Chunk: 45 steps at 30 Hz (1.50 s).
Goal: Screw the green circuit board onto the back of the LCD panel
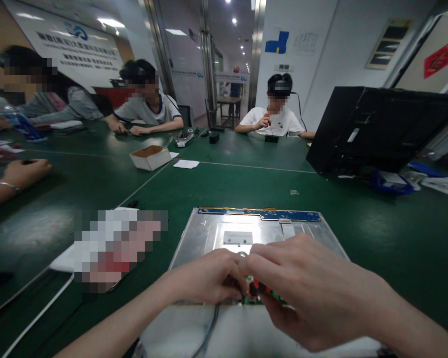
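A silver metal panel [209, 233] with a blue circuit strip [261, 214] along its far edge lies on the green table in front of me. Both my hands meet over its near edge. My left hand [205, 278] is curled, its fingers pinched at a spot beside a small green circuit board [263, 297]. My right hand [313, 288] is curled over that board, and a red and black object [254, 288] shows under its fingers. A grey cable [211, 325] runs from under my left hand toward me. What each hand grips is mostly hidden.
A blurred-out sheet [115, 248] lies left of the panel. A black monitor back [381, 129] stands at right with blue and white items beside it. An open cardboard box [150, 157] and paper [185, 163] sit mid-table. Three people sit at the far side; another person's hand [22, 171] rests at left.
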Each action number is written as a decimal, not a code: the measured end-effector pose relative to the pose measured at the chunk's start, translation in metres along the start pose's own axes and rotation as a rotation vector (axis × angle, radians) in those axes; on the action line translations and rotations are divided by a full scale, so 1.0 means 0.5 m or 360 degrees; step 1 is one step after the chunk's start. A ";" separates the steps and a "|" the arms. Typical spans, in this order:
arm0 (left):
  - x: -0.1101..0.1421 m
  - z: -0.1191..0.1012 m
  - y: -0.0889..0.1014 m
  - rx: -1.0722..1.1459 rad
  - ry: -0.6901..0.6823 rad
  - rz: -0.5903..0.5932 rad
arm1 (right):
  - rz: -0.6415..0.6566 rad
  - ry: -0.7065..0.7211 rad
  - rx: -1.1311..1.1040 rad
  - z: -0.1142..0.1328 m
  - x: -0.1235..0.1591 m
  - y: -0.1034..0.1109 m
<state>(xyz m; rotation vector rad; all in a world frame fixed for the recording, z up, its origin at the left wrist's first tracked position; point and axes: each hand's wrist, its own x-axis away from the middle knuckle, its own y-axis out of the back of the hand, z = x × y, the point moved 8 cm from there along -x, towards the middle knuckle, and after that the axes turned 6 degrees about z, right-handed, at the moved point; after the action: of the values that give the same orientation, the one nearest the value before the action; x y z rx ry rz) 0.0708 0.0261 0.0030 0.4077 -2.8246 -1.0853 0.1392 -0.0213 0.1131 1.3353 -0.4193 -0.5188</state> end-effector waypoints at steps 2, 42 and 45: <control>-0.001 0.002 -0.003 0.0035 0.0025 0.0035 | 0.0011 -0.0018 -0.0009 -0.003 0.000 0.000; -0.007 0.001 -0.006 0.0075 0.0071 0.0120 | -0.0038 -0.0016 0.0049 -0.008 -0.001 0.000; -0.004 0.003 -0.005 0.0074 0.0057 0.0097 | -0.0010 -0.0038 0.0094 -0.010 -0.002 -0.006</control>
<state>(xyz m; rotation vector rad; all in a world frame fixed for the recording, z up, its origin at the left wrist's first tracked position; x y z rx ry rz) 0.0731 0.0257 0.0002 0.3383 -2.8158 -0.9930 0.1411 -0.0171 0.1092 1.3887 -0.4532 -0.5318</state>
